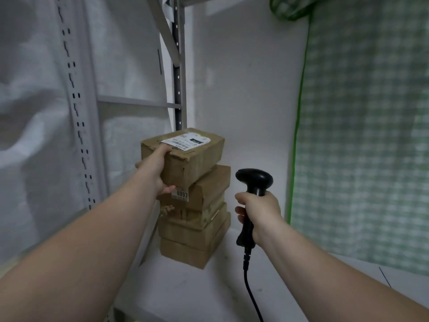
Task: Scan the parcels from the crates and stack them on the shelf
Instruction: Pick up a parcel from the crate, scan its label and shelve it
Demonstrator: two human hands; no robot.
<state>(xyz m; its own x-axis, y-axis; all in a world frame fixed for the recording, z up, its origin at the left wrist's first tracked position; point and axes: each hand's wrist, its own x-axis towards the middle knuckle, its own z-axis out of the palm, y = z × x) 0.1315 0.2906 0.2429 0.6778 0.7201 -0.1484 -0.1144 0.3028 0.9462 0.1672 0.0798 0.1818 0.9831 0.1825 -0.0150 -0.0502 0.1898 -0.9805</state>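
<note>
So the top parcel [192, 159] is a small brown cardboard box with a white shipping label [185, 140] on its upper face. It sits on top of the stack of parcels [197, 228] at the far left of the shelf [209, 287], turned a bit askew to the ones under it. I can't tell if its full weight is down yet. The left hand [157, 173] is grasping it by the near left end, fingers over the top edge and thumb under the bottom corner. Judging by that one-handed end grip, I'd guess it's pretty light. The cardboard looks stiff but soft at the corners, with a dented near edge, so it's not slippery and probably not fragile on the outside. Best hold is what's happening now: clamp a short end top and bottom, and stay off the label. The stack is uneven and leans a little, so I'd square the box up before letting go. One box lower down has a sticker reading 8093 [180, 194]. To the right, the right hand [260, 212] is wrapped around the handle of a black barcode scanner [254, 180], with its cable [249, 287] trailing down toward the near edge. A perforated shelf upright [79, 126] stands at left, and there's a green checked curtain [359, 135] at right.
</note>
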